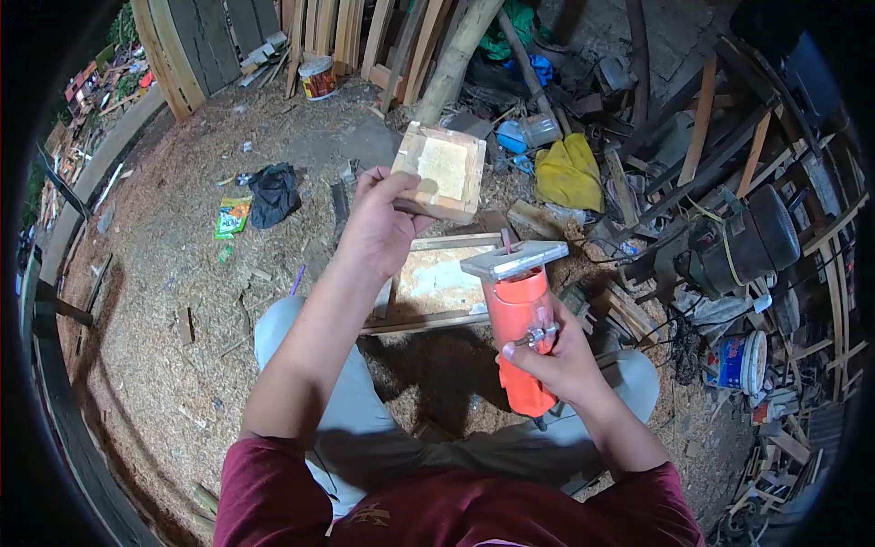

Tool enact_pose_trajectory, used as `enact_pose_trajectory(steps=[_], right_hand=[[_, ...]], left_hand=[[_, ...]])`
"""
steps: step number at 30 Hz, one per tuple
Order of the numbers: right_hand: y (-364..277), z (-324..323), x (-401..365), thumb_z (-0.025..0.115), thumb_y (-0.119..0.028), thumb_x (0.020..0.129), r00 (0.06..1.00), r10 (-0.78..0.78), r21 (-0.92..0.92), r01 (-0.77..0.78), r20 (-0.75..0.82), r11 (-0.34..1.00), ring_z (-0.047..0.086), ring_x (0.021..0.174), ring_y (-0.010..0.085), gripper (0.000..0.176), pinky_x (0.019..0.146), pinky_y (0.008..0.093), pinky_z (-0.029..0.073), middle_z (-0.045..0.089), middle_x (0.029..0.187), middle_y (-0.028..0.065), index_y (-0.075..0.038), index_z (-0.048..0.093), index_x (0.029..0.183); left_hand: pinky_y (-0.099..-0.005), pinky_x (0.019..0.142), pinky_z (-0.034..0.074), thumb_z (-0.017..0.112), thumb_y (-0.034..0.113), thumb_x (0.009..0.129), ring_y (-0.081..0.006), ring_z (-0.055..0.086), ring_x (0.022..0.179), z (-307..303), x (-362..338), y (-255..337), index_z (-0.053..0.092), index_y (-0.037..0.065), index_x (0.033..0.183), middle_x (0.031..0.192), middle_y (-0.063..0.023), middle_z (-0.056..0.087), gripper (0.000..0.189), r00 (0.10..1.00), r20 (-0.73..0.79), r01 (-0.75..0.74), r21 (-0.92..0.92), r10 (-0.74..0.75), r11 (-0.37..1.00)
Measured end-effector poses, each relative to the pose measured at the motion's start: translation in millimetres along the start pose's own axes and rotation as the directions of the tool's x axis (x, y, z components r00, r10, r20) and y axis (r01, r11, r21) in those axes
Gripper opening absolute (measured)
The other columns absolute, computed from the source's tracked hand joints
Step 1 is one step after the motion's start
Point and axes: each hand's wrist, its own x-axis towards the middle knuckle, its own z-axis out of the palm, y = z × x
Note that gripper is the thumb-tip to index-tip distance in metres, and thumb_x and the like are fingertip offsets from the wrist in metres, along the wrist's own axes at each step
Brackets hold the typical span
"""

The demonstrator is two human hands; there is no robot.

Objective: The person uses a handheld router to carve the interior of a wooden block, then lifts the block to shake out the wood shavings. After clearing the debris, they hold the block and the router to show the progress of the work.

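Observation:
My left hand grips a small square wooden tray by its near left edge and holds it up tilted, its shallow recessed side facing me. My right hand is wrapped around the orange body of a trim router. The router is upside down, its flat square base plate on top and a thin bit sticking up from it. Behind the router, a larger wooden piece with raised edges lies low in front of my legs, dusted with pale sawdust and partly hidden.
Sawdust covers the ground. A black plastic bag and a green packet lie to the left. A yellow cloth, a dark motor, a paint bucket and scrap wood crowd the right. Planks lean at the back.

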Motion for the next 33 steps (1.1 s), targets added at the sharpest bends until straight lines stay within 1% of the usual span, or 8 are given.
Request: enact_pose_trajectory(steps=[3,5,8,17,20,26,29,33], right_hand=[[6,2,-2,0.086,-0.007,0.085,0.999,0.021,-0.022,-0.02,0.033,1.0,0.065,0.106,0.0107,0.062,0.095,0.033,0.055,0.068,0.118,0.0028,-0.003,0.056,0.139],[3,3,-2,0.081,-0.002,0.086,0.998,0.008,-0.045,-0.005,0.062,0.999,0.065,0.104,0.0097,0.062,0.094,0.0326,0.055,0.067,0.117,0.0011,-0.004,0.055,0.142],[2,3,-2,0.09,-0.01,0.084,0.997,0.006,-0.075,0.0,0.074,0.997,0.064,0.107,0.0107,0.063,0.097,0.0335,0.055,0.067,0.119,0.0039,-0.002,0.056,0.137],[-1,7,-4,0.089,-0.007,0.084,0.998,0.007,-0.012,-0.007,0.067,1.0,0.064,0.107,0.011,0.068,0.096,0.0335,0.055,0.065,0.12,0.0047,-0.002,0.051,0.14],[3,6,-4,0.089,-0.007,0.085,0.999,-0.019,-0.016,0.02,0.048,1.0,0.064,0.108,0.0112,0.068,0.096,0.0339,0.055,0.064,0.122,0.0047,-0.002,0.05,0.141],[0,5,1,0.087,-0.006,0.086,1.0,-0.021,0.053,0.02,0.008,0.998,0.064,0.11,0.011,0.071,0.097,0.0341,0.055,0.066,0.124,0.005,-0.002,0.05,0.146],[0,6,3,0.087,-0.008,0.086,0.998,-0.022,0.1,0.027,-0.053,0.995,0.065,0.108,0.011,0.064,0.096,0.0334,0.055,0.068,0.12,0.004,-0.002,0.055,0.142],[5,3,4,0.086,-0.011,0.087,0.996,-0.008,0.071,0.015,-0.092,0.997,0.066,0.104,0.0117,0.059,0.093,0.0329,0.056,0.069,0.117,0.0041,-0.002,0.058,0.138]], left_hand=[[-0.0591,0.1,0.058,0.07,0.003,0.093,-0.0329,0.066,0.117,2,-1,-1,0.042,0.011,0.121,0.126,-0.0153,0.058,0.041,1.0,-0.009,-0.009,-0.039,0.009,0.999],[-0.0536,0.104,0.058,0.075,0.014,0.097,-0.0301,0.067,0.122,7,-5,1,0.046,0.009,0.137,0.133,-0.0154,0.061,0.05,0.999,0.025,-0.045,-0.009,0.046,0.999],[-0.045,0.104,0.058,0.073,0.033,0.105,-0.024,0.067,0.13,15,-12,8,0.049,0.006,0.154,0.141,-0.0124,0.065,0.061,0.997,0.065,-0.048,0.019,0.047,0.999],[-0.04,0.102,0.059,0.065,0.035,0.11,-0.0196,0.067,0.127,26,-22,7,0.054,0.005,0.15,0.139,-0.0087,0.065,0.051,0.976,0.067,-0.218,0.182,0.209,0.959],[-0.0413,0.105,0.058,0.06,0.037,0.112,-0.0215,0.064,0.133,25,-20,5,0.047,0.008,0.155,0.144,-0.0101,0.061,0.053,0.946,0.187,-0.288,0.116,0.264,0.95],[-0.0416,0.113,0.051,0.051,0.04,0.115,-0.0232,0.062,0.136,35,-29,-5,0.041,0.014,0.154,0.152,-0.0062,0.056,0.048,0.928,0.056,-0.373,0.13,0.369,0.919],[-0.0408,0.111,0.051,0.053,0.039,0.115,-0.0228,0.064,0.132,26,-20,-8,0.042,0.01,0.154,0.145,-0.0084,0.061,0.05,0.932,0.075,-0.362,0.222,0.355,0.905],[-0.0391,0.101,0.055,0.057,0.034,0.113,-0.0236,0.07,0.117,-1,-6,-17,0.047,0.003,0.151,0.134,-0.0139,0.066,0.05,0.992,-0.028,-0.087,0.531,0.12,0.843]])
